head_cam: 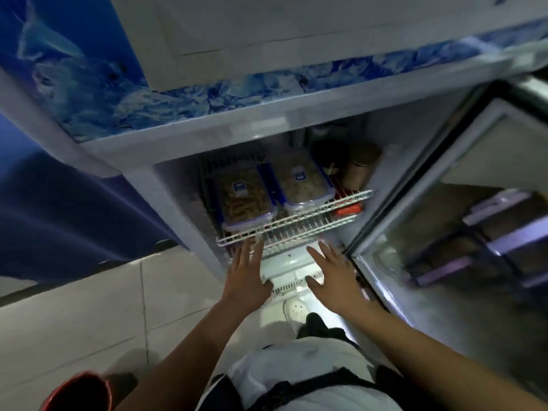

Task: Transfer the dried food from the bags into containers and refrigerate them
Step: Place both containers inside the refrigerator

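Observation:
Two clear containers with blue clips sit side by side on the white wire shelf (299,222) inside the open fridge. The left container (241,200) holds brown dried food; the right container (301,183) holds paler dried food. My left hand (246,277) reaches toward the shelf's front edge with straight, spread fingers, its fingertips at the rail below the left container. My right hand (333,275) hovers lower right of the shelf, fingers spread and holding nothing.
A brown jar (358,169) and a red item (347,210) stand at the shelf's right. The fridge door (474,232) hangs open at the right with racks holding items. A red bucket (81,393) sits on the tiled floor at the lower left.

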`<action>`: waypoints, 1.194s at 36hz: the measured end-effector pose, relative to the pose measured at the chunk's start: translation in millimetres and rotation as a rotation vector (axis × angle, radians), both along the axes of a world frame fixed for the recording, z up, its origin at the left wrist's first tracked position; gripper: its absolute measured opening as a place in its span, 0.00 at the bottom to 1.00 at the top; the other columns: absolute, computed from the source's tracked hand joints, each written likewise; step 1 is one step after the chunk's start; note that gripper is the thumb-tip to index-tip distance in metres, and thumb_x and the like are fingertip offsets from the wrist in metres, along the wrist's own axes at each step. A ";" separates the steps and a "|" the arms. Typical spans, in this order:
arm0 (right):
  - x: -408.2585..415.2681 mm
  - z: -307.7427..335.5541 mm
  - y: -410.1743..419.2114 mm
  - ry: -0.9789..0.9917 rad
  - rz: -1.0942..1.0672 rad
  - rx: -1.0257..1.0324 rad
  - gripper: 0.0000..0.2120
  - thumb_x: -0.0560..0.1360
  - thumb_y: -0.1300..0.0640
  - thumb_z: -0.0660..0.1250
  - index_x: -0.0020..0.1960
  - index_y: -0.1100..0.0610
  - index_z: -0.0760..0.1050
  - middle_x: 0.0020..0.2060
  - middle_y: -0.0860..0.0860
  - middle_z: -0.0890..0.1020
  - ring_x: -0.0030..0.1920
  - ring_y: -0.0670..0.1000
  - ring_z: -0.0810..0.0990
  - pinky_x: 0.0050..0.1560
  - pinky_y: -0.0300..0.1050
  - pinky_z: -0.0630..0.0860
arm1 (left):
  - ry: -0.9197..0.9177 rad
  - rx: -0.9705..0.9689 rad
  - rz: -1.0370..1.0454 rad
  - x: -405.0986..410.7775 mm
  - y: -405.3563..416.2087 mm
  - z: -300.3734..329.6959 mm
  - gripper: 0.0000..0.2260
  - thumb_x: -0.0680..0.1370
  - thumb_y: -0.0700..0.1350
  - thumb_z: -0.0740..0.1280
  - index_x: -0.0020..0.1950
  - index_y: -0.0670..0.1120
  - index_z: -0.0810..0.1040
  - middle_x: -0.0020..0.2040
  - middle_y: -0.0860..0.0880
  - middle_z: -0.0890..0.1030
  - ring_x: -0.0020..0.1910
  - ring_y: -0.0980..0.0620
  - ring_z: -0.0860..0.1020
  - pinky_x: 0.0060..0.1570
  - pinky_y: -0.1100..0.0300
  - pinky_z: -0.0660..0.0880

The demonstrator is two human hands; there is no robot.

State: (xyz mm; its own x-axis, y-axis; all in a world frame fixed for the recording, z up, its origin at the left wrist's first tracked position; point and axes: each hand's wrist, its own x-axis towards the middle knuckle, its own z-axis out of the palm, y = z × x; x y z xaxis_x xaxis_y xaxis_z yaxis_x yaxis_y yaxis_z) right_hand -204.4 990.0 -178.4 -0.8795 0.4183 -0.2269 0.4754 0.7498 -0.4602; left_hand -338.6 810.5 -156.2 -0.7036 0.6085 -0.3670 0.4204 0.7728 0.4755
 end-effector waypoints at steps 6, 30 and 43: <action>126.8 26.5 -5.5 0.056 -0.487 -0.048 0.32 0.73 0.40 0.60 0.75 0.49 0.66 0.76 0.54 0.67 0.76 0.59 0.64 0.72 0.59 0.65 | -0.066 0.034 -0.284 48.0 18.4 -18.9 0.42 0.77 0.49 0.69 0.81 0.53 0.44 0.82 0.48 0.41 0.81 0.44 0.44 0.78 0.49 0.50; 420.6 264.9 103.0 0.135 -1.014 0.715 0.30 0.74 0.41 0.61 0.74 0.52 0.68 0.75 0.54 0.67 0.76 0.58 0.59 0.73 0.62 0.55 | 0.429 0.547 -0.957 358.2 277.5 229.1 0.38 0.78 0.51 0.66 0.82 0.50 0.48 0.82 0.47 0.45 0.81 0.43 0.44 0.78 0.45 0.45; 448.7 241.8 136.0 0.262 -0.902 0.709 0.25 0.72 0.44 0.61 0.66 0.52 0.75 0.63 0.52 0.77 0.64 0.59 0.70 0.63 0.59 0.63 | 0.660 0.382 -0.845 398.0 314.1 217.6 0.40 0.74 0.52 0.68 0.81 0.52 0.50 0.82 0.49 0.52 0.81 0.43 0.47 0.76 0.35 0.46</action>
